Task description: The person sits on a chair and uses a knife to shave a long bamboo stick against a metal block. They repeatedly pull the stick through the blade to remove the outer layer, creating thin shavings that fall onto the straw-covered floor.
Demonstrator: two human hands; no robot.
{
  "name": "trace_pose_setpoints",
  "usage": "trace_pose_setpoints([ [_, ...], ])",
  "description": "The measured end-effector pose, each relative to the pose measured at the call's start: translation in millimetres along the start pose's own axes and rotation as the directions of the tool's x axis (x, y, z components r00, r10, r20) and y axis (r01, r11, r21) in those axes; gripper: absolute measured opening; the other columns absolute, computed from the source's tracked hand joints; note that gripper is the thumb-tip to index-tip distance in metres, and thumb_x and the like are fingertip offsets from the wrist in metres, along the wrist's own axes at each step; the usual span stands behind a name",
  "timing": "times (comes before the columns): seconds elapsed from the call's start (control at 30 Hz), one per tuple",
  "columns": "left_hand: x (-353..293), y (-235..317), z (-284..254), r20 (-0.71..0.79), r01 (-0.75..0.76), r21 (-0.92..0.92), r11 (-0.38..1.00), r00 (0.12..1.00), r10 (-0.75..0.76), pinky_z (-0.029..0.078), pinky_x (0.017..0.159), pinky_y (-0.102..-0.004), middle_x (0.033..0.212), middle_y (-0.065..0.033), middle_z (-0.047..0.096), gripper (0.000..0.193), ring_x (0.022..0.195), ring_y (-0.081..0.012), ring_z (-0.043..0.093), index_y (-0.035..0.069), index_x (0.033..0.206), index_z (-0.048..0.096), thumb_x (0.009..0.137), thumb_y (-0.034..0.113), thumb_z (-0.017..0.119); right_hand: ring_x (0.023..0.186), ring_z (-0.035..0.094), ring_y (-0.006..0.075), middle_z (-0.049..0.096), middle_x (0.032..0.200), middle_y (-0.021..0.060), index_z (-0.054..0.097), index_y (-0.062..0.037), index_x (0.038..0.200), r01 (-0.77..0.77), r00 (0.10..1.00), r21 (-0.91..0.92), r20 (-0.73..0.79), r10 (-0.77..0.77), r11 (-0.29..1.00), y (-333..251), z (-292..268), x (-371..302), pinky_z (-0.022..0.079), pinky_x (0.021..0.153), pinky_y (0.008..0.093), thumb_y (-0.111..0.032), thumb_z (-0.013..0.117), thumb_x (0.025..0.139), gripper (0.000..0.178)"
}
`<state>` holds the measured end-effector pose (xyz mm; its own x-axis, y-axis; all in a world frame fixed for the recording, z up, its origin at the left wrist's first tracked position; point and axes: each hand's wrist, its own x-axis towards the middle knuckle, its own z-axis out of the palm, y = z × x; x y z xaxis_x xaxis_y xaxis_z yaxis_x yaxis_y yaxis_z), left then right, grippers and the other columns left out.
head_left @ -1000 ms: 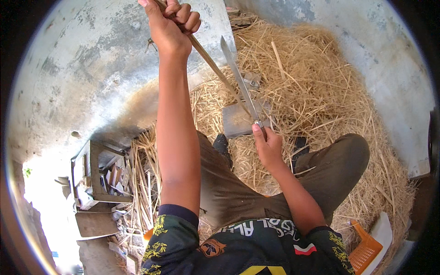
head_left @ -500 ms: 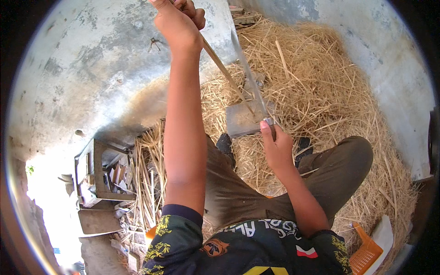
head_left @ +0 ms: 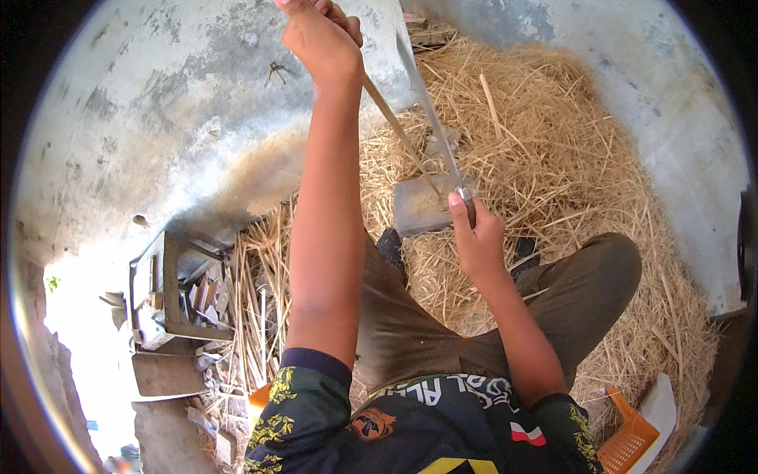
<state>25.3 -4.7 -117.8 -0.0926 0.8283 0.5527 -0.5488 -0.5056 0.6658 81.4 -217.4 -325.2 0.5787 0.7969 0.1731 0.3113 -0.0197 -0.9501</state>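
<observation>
My left hand (head_left: pixel 325 46) is raised at the top of the view, its fingers closed round the upper end of a long, thin bamboo-like strip (head_left: pixel 392 120). The strip slants down to the right, its lower end resting at a grey block (head_left: pixel 412 212) on the straw. In my right hand (head_left: pixel 480 246) is the handle of a long-bladed knife (head_left: pixel 436 122), thumb along the top of the grip. Its narrow blade points up and away, just right of the strip. Whether the edge touches the strip near the block, I cannot tell.
Pale shavings (head_left: pixel 545 150) cover the floor around my legs. At the left stands a wooden frame box (head_left: pixel 170 292) with scraps inside, beside a bundle of long strips (head_left: pixel 251 316). A stained wall (head_left: pixel 181 103) rises behind. An orange perforated plastic piece (head_left: pixel 630 438) lies lower right.
My left hand has shifted slightly right and down with the strip. My right hand and the knife have moved up a little, the blade leaning slightly more to the left.
</observation>
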Motion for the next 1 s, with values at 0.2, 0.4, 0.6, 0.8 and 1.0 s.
trace_pose_setpoints([
  [0.2, 2.2, -2.8, 9.5, -0.048, 0.052, -0.099, 0.994, 0.997, -0.057, 0.022, 0.038, -0.0281, 0.051, 0.0042, 0.029, 0.060, 0.039, -0.0103, 0.025, 0.017, 0.065, 0.037, 0.101, 0.064, 0.043, 0.064, 0.068, 0.0286, 0.065, 0.071, 0.0192, 0.065, 0.0056, 0.088, -0.298, 0.916, -0.344, 0.161, 0.368, 0.891, 105.5, 31.3, -2.3, 0.050, 0.061, 0.0386, -0.053, 0.056, 0.098, 0.060],
  [0.4, 8.5, 3.7, -18.8, 0.326, 0.364, -0.479, 0.799, 0.919, -0.223, 0.019, 0.038, -0.0281, 0.052, 0.0047, 0.028, 0.058, 0.040, -0.0104, 0.023, 0.017, 0.066, 0.038, 0.101, 0.064, 0.043, 0.063, 0.061, 0.0257, 0.061, 0.068, 0.0169, 0.062, 0.0048, 0.079, -0.327, 0.943, -0.085, 0.033, 0.331, 0.941, 81.5, 16.4, 4.0, 0.047, 0.063, 0.0416, -0.056, 0.055, 0.098, 0.064],
  [0.6, 3.3, 3.3, -6.4, 0.034, 0.099, -0.136, 0.986, 0.995, -0.095, 0.017, 0.039, -0.0282, 0.053, 0.0058, 0.026, 0.058, 0.041, -0.0099, 0.019, 0.018, 0.067, 0.035, 0.101, 0.065, 0.041, 0.055, 0.048, 0.0206, 0.050, 0.057, 0.0098, 0.056, 0.0034, 0.069, -0.253, 0.962, -0.020, 0.105, 0.253, 0.967, 86.7, 38.9, -12.1, 0.041, 0.058, 0.0419, -0.053, 0.052, 0.101, 0.065],
  [0.8, 9.7, -2.5, -23.5, 0.147, 0.095, -0.211, 0.973, 0.987, -0.065, 0.016, 0.040, -0.0286, 0.054, 0.0055, 0.025, 0.059, 0.042, -0.0101, 0.019, 0.018, 0.067, 0.034, 0.100, 0.067, 0.041, 0.057, 0.049, 0.0213, 0.051, 0.058, 0.0101, 0.055, 0.0033, 0.069, -0.277, 0.959, -0.015, 0.058, 0.278, 0.961, 84.1, 28.7, 1.7, 0.040, 0.058, 0.0414, -0.054, 0.053, 0.100, 0.065],
  [1.0, -1.6, 4.5, -16.5, 0.141, 0.124, -0.243, 0.962, 0.986, -0.092, 0.015, 0.040, -0.0289, 0.054, 0.0055, 0.024, 0.059, 0.042, -0.0104, 0.018, 0.019, 0.067, 0.033, 0.101, 0.066, 0.041, 0.038, 0.043, 0.0160, 0.043, 0.051, 0.0006, 0.051, -0.0056, 0.070, -0.351, 0.935, 0.049, 0.081, 0.346, 0.935, 107.2, 55.3, -9.3, 0.038, 0.038, 0.0353, -0.056, 0.052, 0.101, 0.059],
])
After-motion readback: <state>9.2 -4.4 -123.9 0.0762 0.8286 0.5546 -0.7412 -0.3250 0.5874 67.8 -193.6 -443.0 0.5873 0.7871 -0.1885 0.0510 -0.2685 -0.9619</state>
